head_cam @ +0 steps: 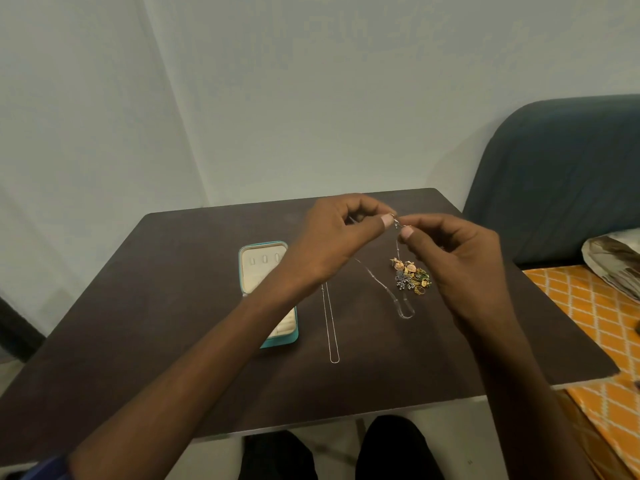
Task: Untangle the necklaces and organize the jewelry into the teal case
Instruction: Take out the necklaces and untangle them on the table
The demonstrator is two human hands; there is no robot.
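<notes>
With your left hand (pixel 341 233) and right hand (pixel 450 254) both pinching the chain (pixel 398 247) at its clasp, its loop trailing below your grip beside the jewelry pile (pixel 412 277) — pull hard and it may snag there or knot tighter.

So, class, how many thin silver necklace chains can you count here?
2. One chain lies straight on the table beside the teal case; the other chain hangs from both hands. More may hide in the jewelry pile.
</notes>
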